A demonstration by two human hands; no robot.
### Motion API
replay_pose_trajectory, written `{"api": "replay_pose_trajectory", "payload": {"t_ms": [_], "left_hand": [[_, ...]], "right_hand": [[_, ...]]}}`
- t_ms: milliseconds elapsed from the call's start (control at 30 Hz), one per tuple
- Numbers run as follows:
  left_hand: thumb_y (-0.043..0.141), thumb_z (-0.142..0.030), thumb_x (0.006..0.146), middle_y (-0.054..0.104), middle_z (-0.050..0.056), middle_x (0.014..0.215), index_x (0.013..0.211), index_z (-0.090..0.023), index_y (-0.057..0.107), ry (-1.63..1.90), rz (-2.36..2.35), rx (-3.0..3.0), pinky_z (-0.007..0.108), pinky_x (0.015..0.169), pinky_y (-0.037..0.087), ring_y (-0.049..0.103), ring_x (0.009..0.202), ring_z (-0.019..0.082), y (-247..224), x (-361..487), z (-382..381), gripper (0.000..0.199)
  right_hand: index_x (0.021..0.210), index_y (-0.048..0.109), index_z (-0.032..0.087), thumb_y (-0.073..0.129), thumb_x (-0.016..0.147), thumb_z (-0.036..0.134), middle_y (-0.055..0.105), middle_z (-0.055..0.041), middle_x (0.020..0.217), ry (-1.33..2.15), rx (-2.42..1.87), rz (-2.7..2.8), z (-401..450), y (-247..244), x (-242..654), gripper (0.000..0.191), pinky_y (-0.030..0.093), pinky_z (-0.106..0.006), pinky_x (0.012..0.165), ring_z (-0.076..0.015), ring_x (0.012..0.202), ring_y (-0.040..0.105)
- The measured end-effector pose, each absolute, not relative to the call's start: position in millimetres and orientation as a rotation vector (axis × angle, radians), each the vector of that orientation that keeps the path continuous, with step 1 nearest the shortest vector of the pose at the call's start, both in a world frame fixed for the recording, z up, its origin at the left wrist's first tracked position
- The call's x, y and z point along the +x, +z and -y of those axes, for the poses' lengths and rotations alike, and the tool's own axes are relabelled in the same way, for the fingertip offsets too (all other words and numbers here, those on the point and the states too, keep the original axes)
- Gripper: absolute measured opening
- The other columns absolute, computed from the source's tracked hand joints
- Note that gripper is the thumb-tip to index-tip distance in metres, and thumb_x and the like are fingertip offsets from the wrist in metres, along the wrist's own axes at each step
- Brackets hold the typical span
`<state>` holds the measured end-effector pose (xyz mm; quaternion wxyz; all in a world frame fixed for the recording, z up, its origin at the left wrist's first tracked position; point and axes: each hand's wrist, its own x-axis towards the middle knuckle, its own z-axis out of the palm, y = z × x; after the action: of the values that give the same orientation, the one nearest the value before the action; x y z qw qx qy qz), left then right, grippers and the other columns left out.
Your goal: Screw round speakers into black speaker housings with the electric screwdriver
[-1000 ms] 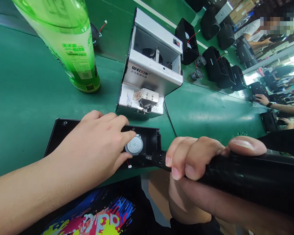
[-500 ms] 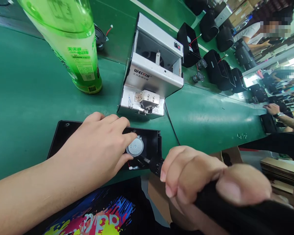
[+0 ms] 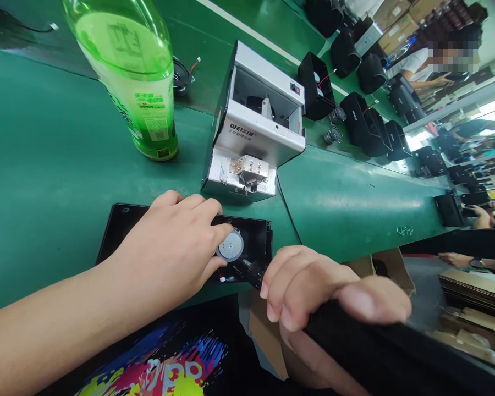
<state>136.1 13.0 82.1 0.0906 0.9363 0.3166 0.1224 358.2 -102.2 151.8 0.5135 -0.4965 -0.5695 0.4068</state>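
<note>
A black panel (image 3: 253, 234) lies on the green table near its front edge, with a round silver-backed speaker (image 3: 231, 246) in it. My left hand (image 3: 185, 236) rests across the panel, thumb and index finger pinching the speaker's left side. In my right hand (image 3: 322, 286) is a black electric screwdriver (image 3: 355, 341), fingers wrapped round its body. Its tip points into the panel just below and right of the speaker. A small white connector (image 3: 222, 279) on a red wire lies beside my left thumb.
A silver screw feeder (image 3: 247, 126) stands behind the panel, a green bottle (image 3: 148, 99) to its left. A loose speaker (image 3: 181, 76) and black speaker boxes (image 3: 365, 124) are farther back. Cardboard (image 3: 266, 335) sits below the table edge; people work at right.
The screwdriver and my right hand have moved left and closer to the speaker. The view has shifted slightly. At the far right, a co-worker's arm has moved lower.
</note>
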Motion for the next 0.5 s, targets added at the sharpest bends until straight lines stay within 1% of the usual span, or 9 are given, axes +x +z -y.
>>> {"api": "replay_pose_trajectory", "payload": {"t_ms": [67,100,133,233,500], "left_hand": [[0.109,-0.042,0.092,0.089,0.011,0.121,0.119,-0.031,0.097,0.375,-0.941,2.79,0.057,0.086,0.055,0.083,0.107,0.042,81.5,136.2,-12.6,0.031],[0.11,-0.041,0.091,0.089,0.011,0.121,0.118,-0.031,0.097,0.389,-0.938,2.795,0.057,0.085,0.055,0.083,0.106,0.042,81.1,136.2,-12.3,0.032],[0.111,-0.04,0.09,0.09,0.012,0.122,0.118,-0.031,0.096,0.4,-0.93,2.8,0.058,0.085,0.056,0.083,0.105,0.042,80.7,136.2,-12.1,0.033],[0.111,-0.039,0.089,0.091,0.012,0.129,0.117,-0.031,0.096,0.407,-0.927,2.797,0.059,0.086,0.057,0.084,0.107,0.042,80.5,135.8,-11.6,0.033],[0.112,-0.039,0.087,0.093,0.011,0.131,0.114,-0.031,0.095,0.37,-0.938,2.793,0.06,0.088,0.057,0.084,0.107,0.041,80.6,136.6,-12.0,0.033]], "right_hand": [[0.135,0.09,0.043,0.108,0.102,0.059,0.082,0.0003,0.091,0.976,-1.198,1.379,84.7,161.3,356.3,0.041,0.08,-0.051,0.083,-0.0326,0.087,0.089],[0.137,0.089,0.042,0.112,0.096,0.059,0.083,-0.001,0.095,0.975,-1.202,1.385,76.2,166.7,355.1,0.05,0.081,-0.053,0.085,-0.0353,0.094,0.09],[0.137,0.089,0.042,0.114,0.094,0.06,0.083,-0.0017,0.097,0.972,-1.204,1.389,68.8,171.8,353.7,0.054,0.081,-0.055,0.086,-0.0369,0.099,0.091],[0.137,0.088,0.041,0.113,0.093,0.064,0.084,-0.0026,0.099,0.969,-1.204,1.396,56.5,182.6,349.4,0.055,0.082,-0.055,0.086,-0.0384,0.105,0.092],[0.137,0.088,0.04,0.113,0.093,0.068,0.086,-0.0037,0.102,0.968,-1.193,1.407,59.9,182.8,345.3,0.057,0.083,-0.055,0.088,-0.0389,0.109,0.093]]}}
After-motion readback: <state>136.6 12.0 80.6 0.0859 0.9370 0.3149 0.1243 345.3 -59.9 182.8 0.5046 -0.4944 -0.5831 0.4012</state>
